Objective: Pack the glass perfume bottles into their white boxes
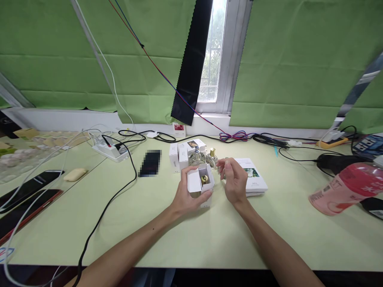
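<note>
The left hand (188, 195) is gripping a small white box (201, 187) with its flap open and a gold-capped bottle (204, 179) sitting inside, just above the counter (185, 235). The right hand (235, 181) is hovering beside it, fingers curled, apparently holding nothing.

Both forearms are bare from the lower edge of the picture to the wrists, with no sleeves in view. The left hand (189, 194) and the right hand (235, 181) wear no gloves, rings, watch or bracelets. Fingernails are short and plain.
</note>
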Motion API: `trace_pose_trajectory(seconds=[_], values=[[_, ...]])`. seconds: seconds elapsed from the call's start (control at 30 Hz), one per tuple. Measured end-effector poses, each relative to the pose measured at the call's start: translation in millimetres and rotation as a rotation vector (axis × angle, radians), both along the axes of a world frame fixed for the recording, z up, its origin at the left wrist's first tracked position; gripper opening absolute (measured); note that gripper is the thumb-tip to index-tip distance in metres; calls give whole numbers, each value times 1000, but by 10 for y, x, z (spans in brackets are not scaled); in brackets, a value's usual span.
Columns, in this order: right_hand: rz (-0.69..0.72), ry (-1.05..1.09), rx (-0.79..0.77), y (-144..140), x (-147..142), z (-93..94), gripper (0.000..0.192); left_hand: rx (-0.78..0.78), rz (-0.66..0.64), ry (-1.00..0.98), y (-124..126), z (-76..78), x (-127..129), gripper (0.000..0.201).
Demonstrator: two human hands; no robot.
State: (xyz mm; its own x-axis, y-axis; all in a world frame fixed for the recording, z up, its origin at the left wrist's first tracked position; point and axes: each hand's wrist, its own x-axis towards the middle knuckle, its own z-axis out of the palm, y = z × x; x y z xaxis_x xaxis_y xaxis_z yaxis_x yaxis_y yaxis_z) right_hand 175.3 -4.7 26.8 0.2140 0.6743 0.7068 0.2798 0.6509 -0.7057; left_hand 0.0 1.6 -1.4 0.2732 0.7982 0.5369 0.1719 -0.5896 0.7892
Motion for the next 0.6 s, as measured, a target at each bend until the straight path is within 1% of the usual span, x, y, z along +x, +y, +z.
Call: trace_pose_trajectory(seconds=[0.1,0.2,0.3,0.43,0.6], values=[[15,-40,-2,-3,-5,9,36,44,-13,-10,0,17,-23,54],[33,-72,-5,-9,-10,23,37,19,-6,-22,-8,29,-39,41],[39,-104,-18,-10,-14,22,38,-15,20,-35,-21,29,-39,34],[60,-136,-13,-15,-19,14,38,-33,23,-29,-33,23,-27,30],[87,-170,43,-25,-22,27,35,-6,18,-3,-37,36,-23,35]])
